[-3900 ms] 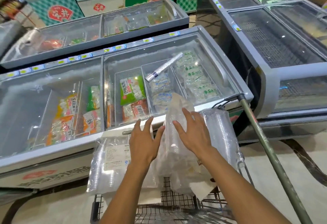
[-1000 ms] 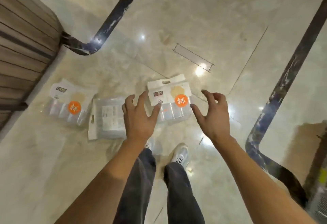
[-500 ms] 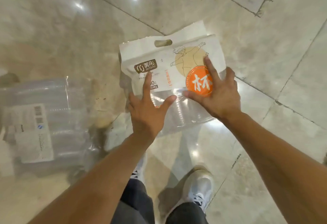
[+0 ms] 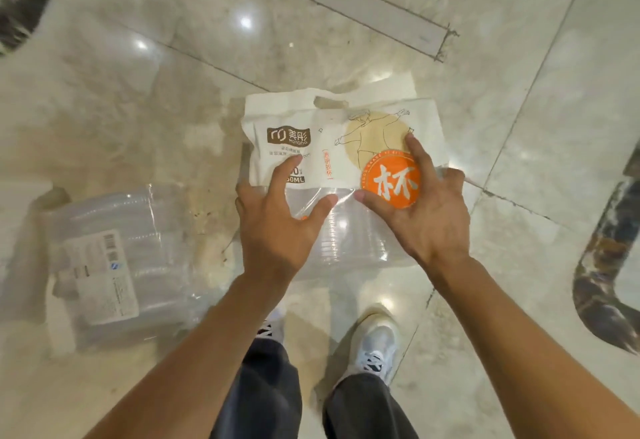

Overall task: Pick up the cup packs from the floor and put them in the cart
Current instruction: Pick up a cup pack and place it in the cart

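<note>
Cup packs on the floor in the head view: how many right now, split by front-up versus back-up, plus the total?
Printed front up, orange circle: 1, the printed cup pack, with the left hand and right hand spread on it.
Clear side with barcode label up: 1, the clear cup pack, untouched.
Total: 2

white cup pack (image 4: 298, 147), orange disc (image 4: 389, 184), beige marbled floor (image 4: 138, 109)
</note>
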{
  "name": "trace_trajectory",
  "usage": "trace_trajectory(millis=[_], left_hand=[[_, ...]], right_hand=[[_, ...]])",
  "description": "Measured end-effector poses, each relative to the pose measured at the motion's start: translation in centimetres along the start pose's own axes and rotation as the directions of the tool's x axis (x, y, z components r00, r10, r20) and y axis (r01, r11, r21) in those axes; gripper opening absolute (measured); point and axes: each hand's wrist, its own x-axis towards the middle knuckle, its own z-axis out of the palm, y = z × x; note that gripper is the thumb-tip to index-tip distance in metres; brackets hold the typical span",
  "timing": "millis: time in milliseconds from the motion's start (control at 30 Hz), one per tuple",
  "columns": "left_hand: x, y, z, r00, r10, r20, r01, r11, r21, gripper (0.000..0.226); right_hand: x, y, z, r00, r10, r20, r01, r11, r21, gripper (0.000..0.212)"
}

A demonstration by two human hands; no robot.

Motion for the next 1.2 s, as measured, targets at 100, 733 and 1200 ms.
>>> trace_trajectory(millis=[100, 733, 1200], left_hand=[[-2.0, 7.2, -5.7, 0.999, 0.045, -0.023, -0.044, 0.998, 0.045, 0.081], [-28.0, 49.6, -48.8, 0.855, 0.512, 0.082, -0.514, 0.857, 0.014, 0.077], [-47.0, 56.3, -48.6, 0.354, 0.810, 0.467, -0.867, 0.472, -0.163, 0.076]], right_hand=[[-4.8, -2.5, -7.0, 0.997, 0.040, -0.064, -0.035, 0.996, 0.079, 0.111], [-46.6, -22.8, -54.3, 0.861, 0.215, -0.462, -0.066, 0.946, 0.316, 0.107], [-71.1, -14.9, -54.2, 0.386, 0.715, -0.583, -0.291, 0.693, 0.659, 0.112]])
